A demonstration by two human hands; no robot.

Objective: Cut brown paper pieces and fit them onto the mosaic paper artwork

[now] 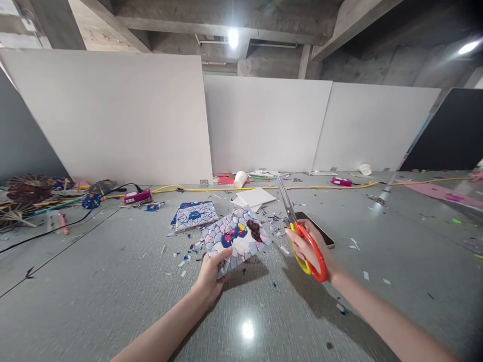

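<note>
My left hand (211,276) is closed on the lower left edge of a mosaic-patterned card (236,236), holding it tilted above the table. The card shows pale blue and pink pieces around a blue, yellow, red and dark brown figure. My right hand (307,244) grips scissors (315,251) with red and yellow handles, blades pointing up and away, apart from the card. Behind the card lies a similar blue-and-white patterned piece (194,215). A phone (320,234) with a dark screen rests under and beside my right hand.
White square cards (258,197) lie behind the held card. Paper scraps (184,261) litter the table (113,291). A yellow cable (204,189) crosses the back, with purple power strips (138,196) and paper cups (240,179). White panels (264,125) stand behind. Small paper umbrellas (28,188) lie far left.
</note>
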